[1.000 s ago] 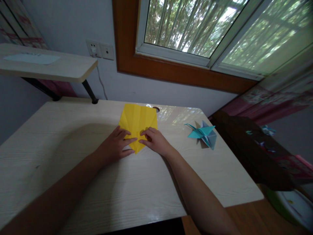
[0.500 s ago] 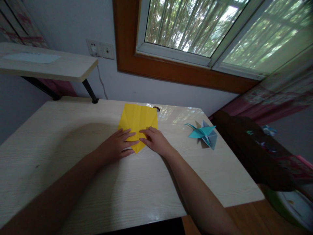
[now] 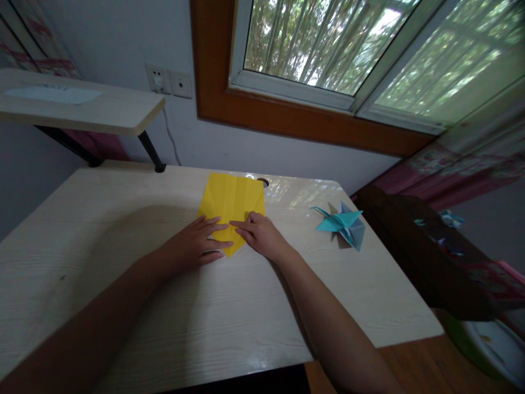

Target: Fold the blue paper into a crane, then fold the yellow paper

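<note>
A yellow sheet of folded paper (image 3: pixel 232 197) lies flat on the desk, creased lengthwise, with a pointed end toward me. My left hand (image 3: pixel 200 241) rests spread on its left lower part, fingers apart. On the right lower part is my right hand (image 3: pixel 260 232), its index finger stretched out to the paper's middle and the thumb just below. The other fingers of that hand are curled in. Neither hand grips the paper; parts of its lower edges are hidden under the fingers.
To the right on the pale wooden desk (image 3: pixel 246 306) sits a blue origami crane (image 3: pixel 342 221). A raised shelf (image 3: pixel 118 112) with a paper sheet (image 3: pixel 53 94) on it stands at the back left. Behind the desk are a wall socket (image 3: pixel 180 85) and a window.
My right index finger has slid slightly left across the paper's middle, and the other fingers of that hand have curled in. My left hand and the paper stay nearly still.
</note>
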Demonstrator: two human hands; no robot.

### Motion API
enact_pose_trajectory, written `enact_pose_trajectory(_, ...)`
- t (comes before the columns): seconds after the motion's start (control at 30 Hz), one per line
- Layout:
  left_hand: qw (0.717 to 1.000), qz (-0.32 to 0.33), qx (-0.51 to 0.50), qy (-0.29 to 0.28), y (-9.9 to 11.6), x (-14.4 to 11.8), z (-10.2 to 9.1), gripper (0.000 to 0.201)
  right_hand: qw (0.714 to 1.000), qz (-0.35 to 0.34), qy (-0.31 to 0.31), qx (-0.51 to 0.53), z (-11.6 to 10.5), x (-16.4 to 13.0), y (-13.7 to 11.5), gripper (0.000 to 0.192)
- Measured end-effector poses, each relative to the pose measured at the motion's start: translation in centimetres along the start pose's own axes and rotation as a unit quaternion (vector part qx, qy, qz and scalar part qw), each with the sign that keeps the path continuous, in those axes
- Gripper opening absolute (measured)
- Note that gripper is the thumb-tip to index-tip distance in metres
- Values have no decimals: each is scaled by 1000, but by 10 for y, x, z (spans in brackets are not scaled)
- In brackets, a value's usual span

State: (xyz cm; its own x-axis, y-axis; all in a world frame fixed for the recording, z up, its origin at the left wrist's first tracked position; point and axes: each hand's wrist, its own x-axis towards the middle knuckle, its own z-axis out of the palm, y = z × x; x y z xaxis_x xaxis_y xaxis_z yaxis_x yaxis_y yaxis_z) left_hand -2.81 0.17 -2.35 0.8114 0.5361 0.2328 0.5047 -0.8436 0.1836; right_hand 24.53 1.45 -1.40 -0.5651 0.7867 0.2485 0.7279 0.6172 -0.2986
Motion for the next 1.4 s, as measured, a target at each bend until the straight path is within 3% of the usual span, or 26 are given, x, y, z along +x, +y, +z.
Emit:
enact_pose_trajectory(0.87, 997, 49, -49, -23, 11, 1, -11, 45, 1000, 14, 15, 4, 3, -2, 10, 35)
enact_pose_trajectory(1.4, 999, 32, -24, -23, 15, 4, -4, 56, 999, 37, 17, 26, 1, -1, 7, 37)
